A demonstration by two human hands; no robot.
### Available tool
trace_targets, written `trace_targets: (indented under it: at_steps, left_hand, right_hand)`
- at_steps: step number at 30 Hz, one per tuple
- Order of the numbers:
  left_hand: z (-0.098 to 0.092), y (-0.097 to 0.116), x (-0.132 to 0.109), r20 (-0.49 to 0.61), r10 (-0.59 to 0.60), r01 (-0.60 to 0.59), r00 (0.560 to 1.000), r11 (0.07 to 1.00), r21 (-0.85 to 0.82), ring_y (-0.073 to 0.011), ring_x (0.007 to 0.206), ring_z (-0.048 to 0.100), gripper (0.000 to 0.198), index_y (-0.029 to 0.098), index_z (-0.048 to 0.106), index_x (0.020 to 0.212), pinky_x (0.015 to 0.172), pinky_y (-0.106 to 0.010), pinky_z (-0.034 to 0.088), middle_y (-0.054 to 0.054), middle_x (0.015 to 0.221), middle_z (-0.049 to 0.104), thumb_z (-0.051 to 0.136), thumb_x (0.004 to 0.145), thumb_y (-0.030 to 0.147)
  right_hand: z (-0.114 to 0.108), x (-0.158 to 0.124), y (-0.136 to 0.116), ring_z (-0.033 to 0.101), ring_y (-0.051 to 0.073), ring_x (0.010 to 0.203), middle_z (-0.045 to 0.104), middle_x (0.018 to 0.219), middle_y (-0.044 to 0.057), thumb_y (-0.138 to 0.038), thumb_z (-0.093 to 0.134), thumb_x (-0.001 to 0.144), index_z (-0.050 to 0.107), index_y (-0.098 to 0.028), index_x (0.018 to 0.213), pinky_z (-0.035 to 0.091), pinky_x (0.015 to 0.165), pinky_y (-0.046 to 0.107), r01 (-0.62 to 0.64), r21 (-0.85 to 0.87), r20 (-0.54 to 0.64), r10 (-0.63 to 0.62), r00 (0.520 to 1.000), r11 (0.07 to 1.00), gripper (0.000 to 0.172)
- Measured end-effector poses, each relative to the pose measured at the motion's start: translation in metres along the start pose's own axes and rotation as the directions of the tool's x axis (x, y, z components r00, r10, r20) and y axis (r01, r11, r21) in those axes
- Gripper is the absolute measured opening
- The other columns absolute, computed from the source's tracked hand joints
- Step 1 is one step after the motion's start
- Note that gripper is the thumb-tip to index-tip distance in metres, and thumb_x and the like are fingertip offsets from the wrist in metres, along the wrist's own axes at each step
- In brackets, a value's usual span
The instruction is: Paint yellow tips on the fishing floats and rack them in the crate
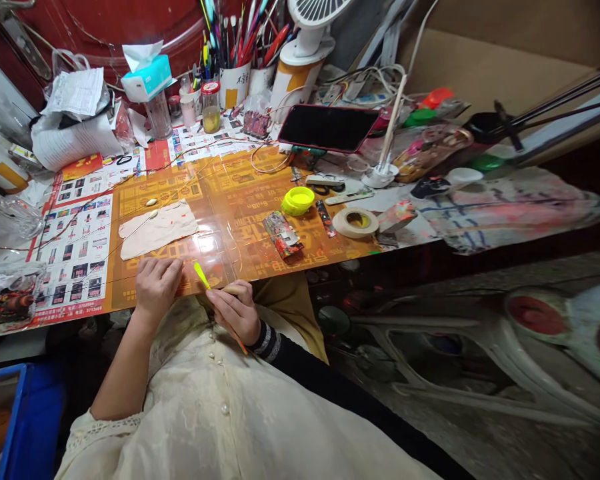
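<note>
My left hand (159,285) rests at the table's front edge, just below a cream cloth (160,230). Its fingers are curled down, and whatever they may hold is hidden. Two small pale oval pieces (153,214) lie at the cloth's upper edge, with thin lines near them. Over my lap, close to the edge, my right hand (237,310) is closed around a slim stick with a bright yellow tip (201,275). The tip points up and left; the stick's orange-brown end shows below the hand. Farther right on the table stands an open fluorescent yellow tub (298,200).
Right of my hands lie a paint-stained block (283,235), a tape roll (355,221) and scissors (325,185). A phone (329,128) leans behind them. Brush cups (234,85), a glass jar (211,110) and a fan (310,40) line the back. A blue crate (37,413) is lower left.
</note>
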State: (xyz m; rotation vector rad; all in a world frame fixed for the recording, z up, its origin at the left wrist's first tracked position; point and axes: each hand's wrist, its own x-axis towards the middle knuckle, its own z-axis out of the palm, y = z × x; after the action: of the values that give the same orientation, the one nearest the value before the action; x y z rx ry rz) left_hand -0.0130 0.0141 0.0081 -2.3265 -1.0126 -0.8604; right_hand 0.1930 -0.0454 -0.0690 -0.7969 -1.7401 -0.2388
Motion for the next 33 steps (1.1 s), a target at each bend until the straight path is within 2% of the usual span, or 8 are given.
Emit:
trace_targets:
  at_steps: [10, 18, 26, 33]
  left_hand:
    - [-0.007, -0.003, -0.012, -0.026, -0.043, 0.044, 0.999, 0.999, 0.026, -0.019, 0.085, 0.064, 0.016, 0.021, 0.067, 0.109, 0.082, -0.035, 0.042, -0.005, 0.096, 0.074, 0.064, 0.093, 0.022]
    - [-0.006, -0.003, -0.014, -0.016, -0.059, 0.06, 0.998, 0.998, 0.03, -0.019, 0.085, 0.064, 0.014, 0.021, 0.068, 0.108, 0.081, -0.035, 0.042, -0.005, 0.096, 0.074, 0.062, 0.094, 0.022]
    - [-0.007, -0.002, -0.013, -0.048, -0.047, 0.048, 0.998, 0.999, 0.024, -0.0194, 0.084, 0.064, 0.015, 0.021, 0.068, 0.107, 0.08, -0.036, 0.042, -0.006, 0.096, 0.074, 0.063, 0.093, 0.02]
    - [-0.006, -0.003, -0.014, -0.03, -0.073, 0.074, 0.997, 0.997, 0.008, -0.0196, 0.086, 0.065, 0.016, 0.022, 0.069, 0.109, 0.082, -0.036, 0.042, -0.006, 0.098, 0.075, 0.061, 0.095, 0.022]
  right_hand:
    - [0.012, -0.005, -0.007, 0.057, 0.017, 0.098, 0.073, 0.108, 0.007, -0.007, 0.063, 0.087, 0.056, -0.018, 0.134, 0.046, 0.097, 0.04, 0.022, 0.011, 0.074, -0.023, 0.997, 1.0, 0.049]
    - [0.01, 0.002, -0.012, 0.054, 0.017, 0.1, 0.074, 0.112, 0.008, -0.006, 0.065, 0.088, 0.055, -0.017, 0.137, 0.042, 0.097, 0.039, 0.014, -0.024, 0.116, -0.011, 0.993, 1.0, 0.052]
    - [0.011, 0.003, -0.012, 0.054, 0.018, 0.1, 0.074, 0.113, 0.007, -0.005, 0.065, 0.086, 0.05, -0.018, 0.144, 0.043, 0.096, 0.039, 0.007, -0.028, 0.115, -0.003, 0.993, 1.0, 0.061]
    - [0.009, 0.005, -0.012, 0.055, 0.018, 0.098, 0.074, 0.11, 0.008, -0.005, 0.063, 0.088, 0.046, -0.018, 0.148, 0.045, 0.094, 0.039, 0.013, -0.009, 0.092, -0.012, 0.996, 1.0, 0.064]
